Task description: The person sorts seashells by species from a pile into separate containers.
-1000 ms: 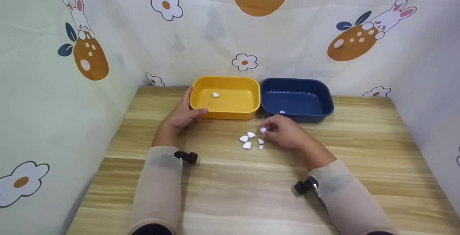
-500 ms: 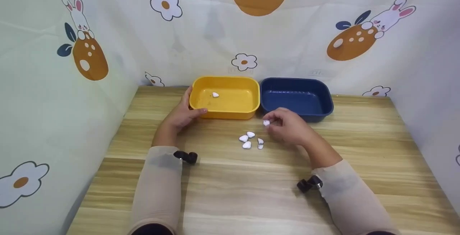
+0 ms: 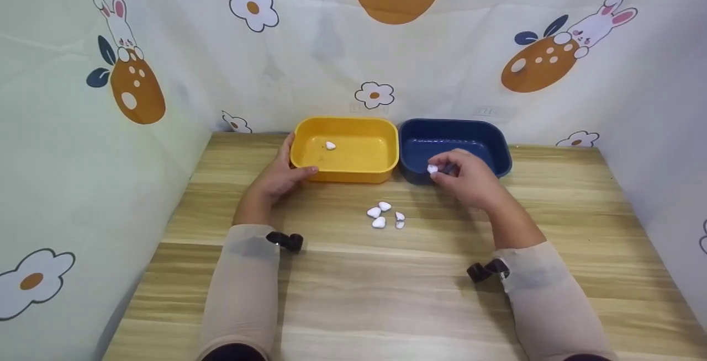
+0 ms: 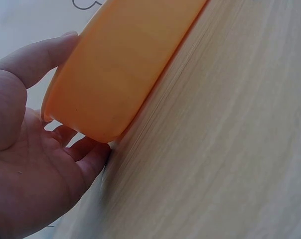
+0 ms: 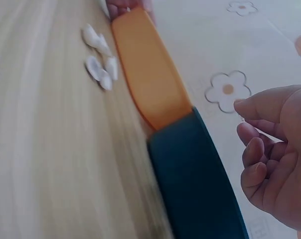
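My left hand (image 3: 279, 176) grips the left end of a yellow plastic box (image 3: 345, 176), its thumb on the front rim and its fingers around the far side. In the left wrist view those fingers curl around the box's end. My right hand (image 3: 467, 179) pinches a small white pebble (image 3: 432, 168) between thumb and fingertips, over the near rim of a dark blue box (image 3: 500, 158). From the right wrist, this hand (image 5: 277, 154) appears above the blue box (image 5: 195, 179). One white pebble (image 3: 330, 146) lies inside the yellow box.
Several white pebbles (image 3: 379, 222) lie in a loose cluster on the wooden table (image 3: 353, 295), in front of the boxes. The two boxes stand side by side against a patterned cloth backdrop (image 3: 309, 74).
My right hand has lifted the pebble from beside the cluster and carried it right and away from me, to the blue box's near rim. My left hand stays on the yellow box.
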Action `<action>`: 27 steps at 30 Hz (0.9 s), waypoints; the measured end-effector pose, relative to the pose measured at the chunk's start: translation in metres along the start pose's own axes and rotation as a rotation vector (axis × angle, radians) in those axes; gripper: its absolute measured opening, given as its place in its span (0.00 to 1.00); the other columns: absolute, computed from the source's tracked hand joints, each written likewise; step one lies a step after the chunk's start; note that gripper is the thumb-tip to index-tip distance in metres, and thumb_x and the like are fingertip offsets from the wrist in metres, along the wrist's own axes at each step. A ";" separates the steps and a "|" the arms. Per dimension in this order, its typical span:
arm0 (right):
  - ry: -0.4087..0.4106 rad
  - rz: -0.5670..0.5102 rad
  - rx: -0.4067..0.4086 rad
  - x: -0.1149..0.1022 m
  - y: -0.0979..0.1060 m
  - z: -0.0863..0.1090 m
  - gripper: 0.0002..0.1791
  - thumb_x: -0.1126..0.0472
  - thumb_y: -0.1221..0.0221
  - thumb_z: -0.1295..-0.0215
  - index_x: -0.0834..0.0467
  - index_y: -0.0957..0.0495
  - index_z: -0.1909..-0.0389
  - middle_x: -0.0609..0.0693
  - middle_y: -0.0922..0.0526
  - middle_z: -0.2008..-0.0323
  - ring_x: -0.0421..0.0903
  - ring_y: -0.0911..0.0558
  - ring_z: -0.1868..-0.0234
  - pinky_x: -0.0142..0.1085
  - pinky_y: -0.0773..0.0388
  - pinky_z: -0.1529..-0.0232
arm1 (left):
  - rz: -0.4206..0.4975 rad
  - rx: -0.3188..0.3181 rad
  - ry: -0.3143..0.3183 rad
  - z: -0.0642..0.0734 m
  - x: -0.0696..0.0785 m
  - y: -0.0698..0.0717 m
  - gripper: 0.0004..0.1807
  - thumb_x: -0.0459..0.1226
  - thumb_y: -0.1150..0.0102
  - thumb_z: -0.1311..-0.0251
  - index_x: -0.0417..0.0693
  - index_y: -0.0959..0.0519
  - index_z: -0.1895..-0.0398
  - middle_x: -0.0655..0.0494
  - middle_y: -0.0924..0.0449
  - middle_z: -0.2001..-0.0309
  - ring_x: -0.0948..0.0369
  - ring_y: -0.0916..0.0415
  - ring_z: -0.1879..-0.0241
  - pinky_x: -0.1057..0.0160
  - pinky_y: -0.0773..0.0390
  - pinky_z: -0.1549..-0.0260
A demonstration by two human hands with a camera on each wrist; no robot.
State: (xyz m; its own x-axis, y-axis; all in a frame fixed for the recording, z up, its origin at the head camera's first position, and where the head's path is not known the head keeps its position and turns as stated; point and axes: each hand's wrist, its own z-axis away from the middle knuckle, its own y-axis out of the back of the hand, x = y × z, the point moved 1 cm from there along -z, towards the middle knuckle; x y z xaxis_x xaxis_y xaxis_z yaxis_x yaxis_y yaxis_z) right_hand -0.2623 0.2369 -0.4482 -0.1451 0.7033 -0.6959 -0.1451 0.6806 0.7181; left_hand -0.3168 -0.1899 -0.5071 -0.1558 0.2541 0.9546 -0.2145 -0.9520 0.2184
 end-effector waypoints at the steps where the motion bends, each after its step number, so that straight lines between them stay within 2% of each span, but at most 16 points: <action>1: -0.008 0.001 0.003 0.002 0.003 0.000 0.13 0.55 0.33 0.26 0.51 0.14 0.45 0.52 0.17 0.51 0.50 0.23 0.55 0.37 0.22 0.55 | 0.002 0.000 0.001 0.000 0.000 0.000 0.67 0.41 0.23 0.38 0.66 0.66 0.11 0.56 0.66 0.10 0.54 0.58 0.12 0.55 0.58 0.12; 9: -0.020 0.002 0.055 0.014 0.021 -0.001 0.14 0.54 0.34 0.25 0.54 0.14 0.43 0.54 0.17 0.49 0.50 0.23 0.55 0.34 0.24 0.56 | 0.015 -0.013 0.006 0.000 0.000 0.000 0.65 0.39 0.24 0.38 0.70 0.64 0.11 0.59 0.63 0.10 0.56 0.54 0.13 0.56 0.56 0.12; 17: -0.088 -0.030 0.082 0.026 0.034 -0.001 0.16 0.54 0.37 0.22 0.56 0.16 0.41 0.56 0.21 0.45 0.52 0.23 0.50 0.29 0.23 0.54 | 0.009 -0.009 0.017 -0.002 -0.001 -0.001 0.65 0.40 0.24 0.38 0.69 0.64 0.11 0.58 0.64 0.10 0.56 0.56 0.13 0.55 0.57 0.12; 22: -0.123 -0.050 0.090 0.029 0.037 -0.001 0.16 0.54 0.38 0.22 0.55 0.18 0.39 0.56 0.22 0.43 0.53 0.23 0.49 0.26 0.21 0.56 | 0.005 -0.007 0.019 -0.002 -0.001 -0.001 0.66 0.40 0.24 0.38 0.69 0.64 0.11 0.58 0.64 0.10 0.55 0.56 0.13 0.55 0.57 0.12; 27: -0.110 -0.047 0.087 0.028 0.037 -0.002 0.17 0.54 0.37 0.22 0.55 0.17 0.39 0.57 0.22 0.43 0.53 0.23 0.48 0.27 0.22 0.55 | -0.011 -0.004 0.019 -0.001 -0.001 0.000 0.66 0.41 0.23 0.38 0.69 0.65 0.11 0.58 0.64 0.10 0.55 0.57 0.12 0.54 0.58 0.12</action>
State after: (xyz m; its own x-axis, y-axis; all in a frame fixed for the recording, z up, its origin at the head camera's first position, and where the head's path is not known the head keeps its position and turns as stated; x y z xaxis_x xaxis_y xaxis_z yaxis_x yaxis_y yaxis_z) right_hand -0.2732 0.2812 -0.4414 -0.0312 0.6855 -0.7274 -0.0632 0.7249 0.6859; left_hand -0.3179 -0.1896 -0.5081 -0.1718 0.2674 0.9481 -0.2204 -0.9485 0.2276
